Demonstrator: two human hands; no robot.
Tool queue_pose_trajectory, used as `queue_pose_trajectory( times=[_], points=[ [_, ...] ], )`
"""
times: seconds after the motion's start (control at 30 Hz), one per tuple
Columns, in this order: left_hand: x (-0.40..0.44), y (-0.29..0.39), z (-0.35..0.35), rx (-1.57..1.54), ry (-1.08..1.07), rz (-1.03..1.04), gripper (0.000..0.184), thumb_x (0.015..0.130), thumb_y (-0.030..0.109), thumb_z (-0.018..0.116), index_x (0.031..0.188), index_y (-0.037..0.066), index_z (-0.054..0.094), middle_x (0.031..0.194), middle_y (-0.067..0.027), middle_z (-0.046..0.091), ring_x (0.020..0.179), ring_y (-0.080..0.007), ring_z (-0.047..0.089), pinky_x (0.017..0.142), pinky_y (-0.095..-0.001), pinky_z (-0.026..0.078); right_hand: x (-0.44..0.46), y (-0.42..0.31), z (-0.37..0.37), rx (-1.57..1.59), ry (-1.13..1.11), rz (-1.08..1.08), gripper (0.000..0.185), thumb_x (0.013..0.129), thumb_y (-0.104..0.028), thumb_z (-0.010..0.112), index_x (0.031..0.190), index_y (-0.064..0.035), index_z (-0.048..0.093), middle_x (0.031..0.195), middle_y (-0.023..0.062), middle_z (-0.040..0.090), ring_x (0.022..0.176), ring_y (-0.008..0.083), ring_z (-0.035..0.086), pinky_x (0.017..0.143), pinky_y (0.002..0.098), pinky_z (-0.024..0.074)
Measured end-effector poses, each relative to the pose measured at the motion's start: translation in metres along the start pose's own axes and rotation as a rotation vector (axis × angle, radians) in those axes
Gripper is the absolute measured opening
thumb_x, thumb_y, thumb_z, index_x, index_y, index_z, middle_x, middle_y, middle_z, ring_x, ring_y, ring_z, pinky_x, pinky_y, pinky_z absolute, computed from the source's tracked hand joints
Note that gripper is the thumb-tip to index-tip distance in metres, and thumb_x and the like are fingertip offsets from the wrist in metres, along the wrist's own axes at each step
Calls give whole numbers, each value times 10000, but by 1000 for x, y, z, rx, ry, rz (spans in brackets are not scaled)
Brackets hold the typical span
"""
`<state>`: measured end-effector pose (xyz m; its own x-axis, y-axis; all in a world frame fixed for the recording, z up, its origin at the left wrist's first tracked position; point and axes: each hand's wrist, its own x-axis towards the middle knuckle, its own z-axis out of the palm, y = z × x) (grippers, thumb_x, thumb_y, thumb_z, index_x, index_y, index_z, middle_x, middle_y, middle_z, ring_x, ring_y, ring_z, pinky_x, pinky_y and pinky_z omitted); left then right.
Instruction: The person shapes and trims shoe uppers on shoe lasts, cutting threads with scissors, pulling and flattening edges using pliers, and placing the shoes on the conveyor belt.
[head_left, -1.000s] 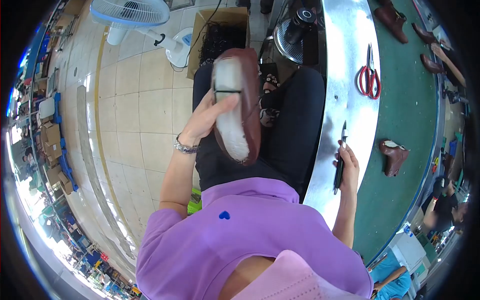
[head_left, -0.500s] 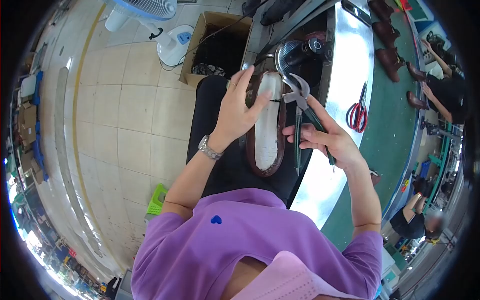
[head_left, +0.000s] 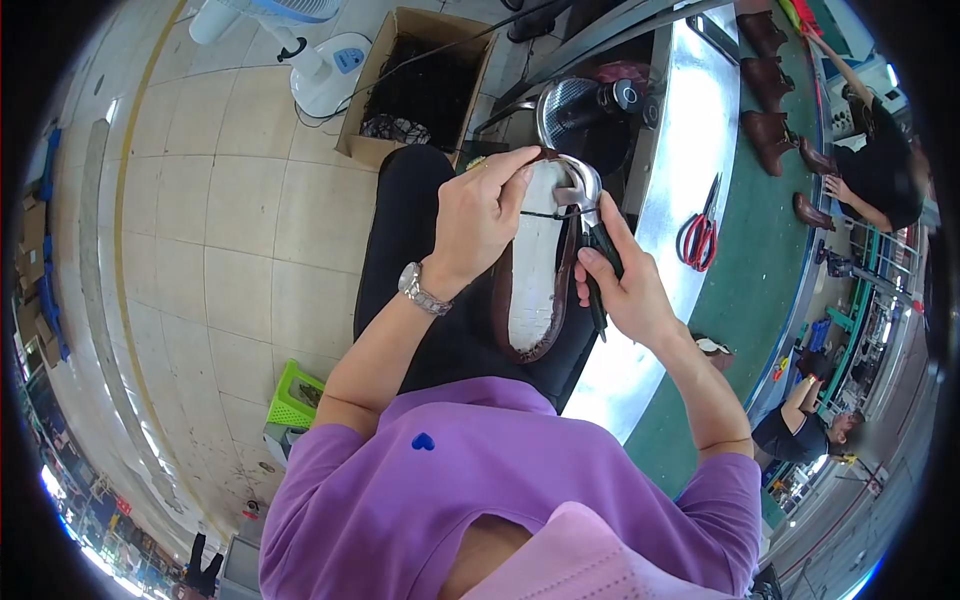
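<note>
A brown leather shoe (head_left: 533,290) lies sole-up along my lap, its pale underside facing me. A thin dark cord crosses the underside near the far end. My left hand (head_left: 480,220) is at the shoe's far left edge, fingers bent and pinched on the brown leather there. My right hand (head_left: 632,290) grips lasting pincers (head_left: 588,190) by their dark green handles. The curved metal jaws rest over the far right edge of the shoe; whether leather is between them I cannot make out.
Red-handled scissors (head_left: 698,240) lie on the metal ledge (head_left: 690,130) at right. Brown boots (head_left: 768,140) stand on the green bench beyond. A cardboard box (head_left: 380,145) and a fan (head_left: 325,75) stand ahead on the floor. Co-workers (head_left: 880,170) are across the bench.
The pincers have turned, their handles have come closer together, and the jaws have moved onto the shoe's far edge. My left fingers have folded from spread to a pinch on the shoe.
</note>
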<state>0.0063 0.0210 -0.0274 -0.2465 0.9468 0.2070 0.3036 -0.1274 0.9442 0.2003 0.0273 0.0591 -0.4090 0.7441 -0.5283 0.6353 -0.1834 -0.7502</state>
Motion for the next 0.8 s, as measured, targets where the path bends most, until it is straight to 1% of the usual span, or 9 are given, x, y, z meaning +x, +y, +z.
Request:
queue_pose_trajectory(
  times=[0.2,0.33,0.47,0.5,0.53,0.6,0.7,0.77,0.8],
  points=[
    [1,-13,-6,190,-94,268,245,873,4,594,1105,33,669,1080,-171,695,858,-285,698,728,-334,547,1,-19,-28,-245,-94,31,613,988,-113,511,1529,-97,222,688,94,622,584,204,627,633,357,523],
    [2,-14,-5,348,-154,337,297,835,-22,584,1119,32,655,1129,-189,676,870,-305,688,761,-363,547,3,-59,-54,-772,-248,67,606,976,-130,532,1520,-141,265,687,116,652,613,255,670,670,375,536],
    [2,-11,-7,369,-138,362,303,838,-20,578,1131,31,640,1132,-201,670,834,-293,688,731,-368,547,-1,-78,-42,-425,157,-349,608,951,-129,562,1500,-133,302,686,193,638,595,335,651,657,446,519],
    [-2,-12,-5,359,-130,351,295,840,-19,577,1124,31,639,1132,-200,670,829,-292,688,730,-367,547,8,-69,-26,-358,335,-278,645,933,-133,582,1506,-138,284,684,222,627,600,374,638,641,475,509],
    [0,-15,-3,352,-130,357,286,842,-18,577,1117,31,638,1132,-198,670,823,-290,688,728,-366,547,36,-3,-14,-736,309,-490,696,920,-125,594,1521,-148,244,689,222,634,630,398,640,635,474,511],
    [6,-16,-3,356,-133,370,266,846,-15,580,1102,32,635,1123,-194,674,817,-287,689,723,-363,546,27,-23,-19,-812,98,-189,721,914,-52,556,1534,-151,204,928,224,689,701,393,667,681,465,518],
    [3,-15,-4,362,-105,375,240,861,-4,583,1094,35,624,1095,-186,685,810,-285,691,708,-355,546,12,-61,-29,-544,97,-233,739,905,-75,576,1536,-187,208,963,265,660,775,456,636,711,510,495],
    [2,-18,-2,337,-48,403,237,880,6,579,1113,32,608,1076,-182,691,800,-287,691,690,-347,545,24,-42,-19,-578,270,-514,743,905,-74,576,1537,-216,212,930,248,664,781,441,642,715,494,501],
    [1,-17,-3,299,-91,314,234,890,13,577,1122,27,599,1072,-184,692,801,-289,691,685,-342,545,28,-31,-16,-705,198,-419,740,909,-67,569,1537,-241,218,912,224,677,768,422,654,722,475,511]
  ],
)
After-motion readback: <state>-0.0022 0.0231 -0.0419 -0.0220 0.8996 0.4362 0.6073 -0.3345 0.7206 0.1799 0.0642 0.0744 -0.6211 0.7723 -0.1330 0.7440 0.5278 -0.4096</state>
